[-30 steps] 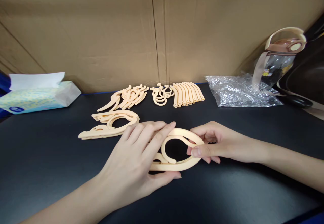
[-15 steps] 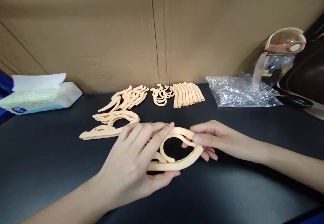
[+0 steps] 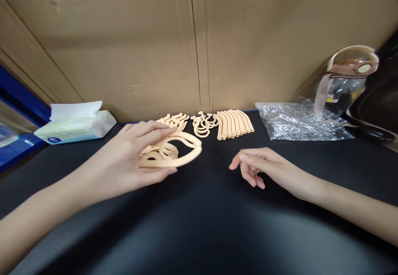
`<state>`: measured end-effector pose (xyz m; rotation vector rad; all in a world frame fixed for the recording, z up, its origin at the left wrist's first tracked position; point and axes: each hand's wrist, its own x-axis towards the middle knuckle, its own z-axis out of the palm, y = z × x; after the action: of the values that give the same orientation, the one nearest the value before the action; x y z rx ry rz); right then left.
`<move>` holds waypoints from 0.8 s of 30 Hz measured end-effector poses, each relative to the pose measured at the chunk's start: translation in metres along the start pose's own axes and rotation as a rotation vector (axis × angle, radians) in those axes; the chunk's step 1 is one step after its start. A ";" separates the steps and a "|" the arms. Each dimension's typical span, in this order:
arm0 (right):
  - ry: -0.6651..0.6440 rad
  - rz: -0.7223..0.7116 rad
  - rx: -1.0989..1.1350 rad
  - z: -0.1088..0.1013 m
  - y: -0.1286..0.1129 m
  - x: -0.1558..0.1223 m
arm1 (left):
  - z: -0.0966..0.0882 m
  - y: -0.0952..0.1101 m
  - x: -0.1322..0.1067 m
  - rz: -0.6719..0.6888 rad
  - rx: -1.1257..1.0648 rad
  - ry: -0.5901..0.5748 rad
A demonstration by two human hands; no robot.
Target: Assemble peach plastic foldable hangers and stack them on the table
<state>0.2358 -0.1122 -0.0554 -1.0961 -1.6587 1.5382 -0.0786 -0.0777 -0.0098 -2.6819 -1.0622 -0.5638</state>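
the left hand (image 3: 133,152) has carried the hanger (image 3: 186,158) leftward, away from the right hand (image 3: 264,165). left fingers hold it, overlapping the stack (image 3: 170,155), contact unclear; right fingers curl loosely, gripping nothing. lowered askew, the hanger could snag the stack and scatter it.

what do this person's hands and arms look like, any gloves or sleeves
Both the left hand and the right hand are bare, with slender fingers. No gloves, rings, watch or bracelet show. The left forearm and right forearm are slim and uncovered; no sleeve is in view.
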 end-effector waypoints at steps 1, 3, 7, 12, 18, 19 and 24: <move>-0.014 0.002 -0.011 0.000 0.001 0.000 | 0.001 -0.011 -0.004 -0.037 -0.020 -0.013; -0.042 0.001 -0.036 -0.001 0.002 0.000 | 0.004 -0.028 -0.013 -0.160 -0.086 -0.038; -0.070 -0.012 -0.066 -0.002 0.004 0.002 | 0.010 -0.049 -0.027 -0.223 -0.111 -0.047; -0.078 -0.007 -0.086 -0.002 0.005 0.004 | 0.014 -0.058 -0.031 -0.234 -0.126 -0.062; -0.087 -0.015 -0.090 -0.003 0.007 0.004 | 0.018 -0.055 -0.033 -0.225 -0.126 -0.058; -0.087 -0.015 -0.090 -0.003 0.007 0.004 | 0.018 -0.055 -0.033 -0.220 -0.124 -0.057; -0.084 -0.006 -0.095 -0.003 0.005 0.005 | 0.021 -0.054 -0.033 -0.209 -0.123 -0.057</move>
<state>0.2368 -0.1068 -0.0604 -1.0874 -1.8062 1.5348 -0.1324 -0.0518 -0.0404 -2.7235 -1.3774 -0.6104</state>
